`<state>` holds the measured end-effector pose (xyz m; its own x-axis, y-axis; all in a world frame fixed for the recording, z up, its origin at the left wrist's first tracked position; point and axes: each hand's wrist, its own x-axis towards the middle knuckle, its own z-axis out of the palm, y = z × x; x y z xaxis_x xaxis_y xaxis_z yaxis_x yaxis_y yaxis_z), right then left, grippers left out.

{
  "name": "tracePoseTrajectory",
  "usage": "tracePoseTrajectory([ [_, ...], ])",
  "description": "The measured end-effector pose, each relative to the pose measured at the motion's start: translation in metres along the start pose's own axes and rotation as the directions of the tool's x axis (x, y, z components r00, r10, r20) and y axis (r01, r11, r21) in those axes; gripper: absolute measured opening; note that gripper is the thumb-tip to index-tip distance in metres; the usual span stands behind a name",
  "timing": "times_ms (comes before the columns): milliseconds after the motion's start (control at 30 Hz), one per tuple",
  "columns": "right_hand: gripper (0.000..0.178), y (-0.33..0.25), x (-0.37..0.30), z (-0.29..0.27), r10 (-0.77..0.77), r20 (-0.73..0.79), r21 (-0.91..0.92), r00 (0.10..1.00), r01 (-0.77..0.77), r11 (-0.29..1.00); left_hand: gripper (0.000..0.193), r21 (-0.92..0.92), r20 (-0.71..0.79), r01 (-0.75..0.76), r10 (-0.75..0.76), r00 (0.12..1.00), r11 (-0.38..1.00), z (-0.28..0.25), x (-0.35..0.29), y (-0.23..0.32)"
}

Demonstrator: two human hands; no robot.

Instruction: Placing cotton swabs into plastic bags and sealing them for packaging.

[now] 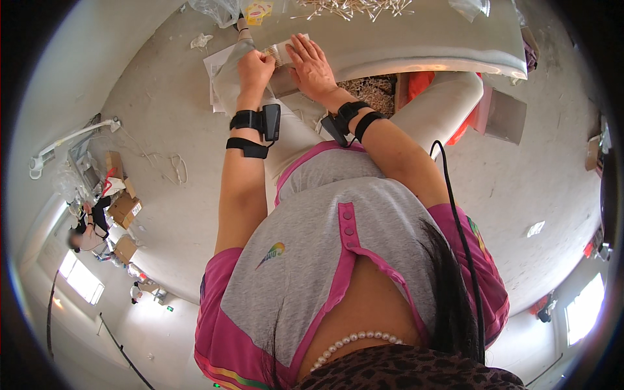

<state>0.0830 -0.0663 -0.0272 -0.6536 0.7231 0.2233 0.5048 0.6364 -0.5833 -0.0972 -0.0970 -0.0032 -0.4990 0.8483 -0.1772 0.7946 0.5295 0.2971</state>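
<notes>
At the table's left end, my left hand (256, 67) is closed at the edge of a small clear packet of cotton swabs (278, 54), its fingers gripping that side. My right hand (312, 69) lies with fingers extended and close together over the packet's other end, partly covering it. A few swab tips show between the two hands. Farther back on the grey table (416, 49) is a loose pile of cotton swabs (354, 6).
A clear plastic bag (218, 10) and a yellow packet (259, 12) are at the far left. Below the table edge sits a container of many swabs (372, 93), beside red plastic (419, 84). Cardboard boxes (123, 209) and another person (91, 234) are off to the left.
</notes>
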Motion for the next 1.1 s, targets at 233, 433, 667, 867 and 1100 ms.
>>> tracePoseTrajectory([
  [233,0.060,0.001,-0.001,-0.001,0.008,0.005,-0.003,1.000,-0.008,1.000,0.017,-0.276,0.120,0.067,-0.034,0.992,0.959,-0.002,0.001,-0.006],
  [433,0.059,0.000,-0.001,0.000,0.013,0.024,-0.019,1.000,-0.013,1.000,0.019,-0.245,0.108,0.062,-0.037,0.993,0.967,-0.003,-0.002,0.000],
  [667,0.058,-0.001,0.000,0.000,0.015,0.025,-0.019,1.000,-0.015,1.000,0.022,-0.062,-0.040,-0.013,0.011,0.999,0.998,-0.006,-0.004,0.011],
  [867,0.059,-0.003,0.000,0.000,0.015,0.019,-0.019,1.000,-0.015,1.000,0.028,0.067,-0.075,-0.009,0.014,0.997,0.998,-0.004,-0.005,0.015],
  [1100,0.060,-0.004,0.000,-0.003,0.020,0.023,-0.033,1.000,-0.019,0.999,0.020,-0.282,0.032,0.066,-0.059,0.998,0.957,-0.006,-0.006,-0.002],
])
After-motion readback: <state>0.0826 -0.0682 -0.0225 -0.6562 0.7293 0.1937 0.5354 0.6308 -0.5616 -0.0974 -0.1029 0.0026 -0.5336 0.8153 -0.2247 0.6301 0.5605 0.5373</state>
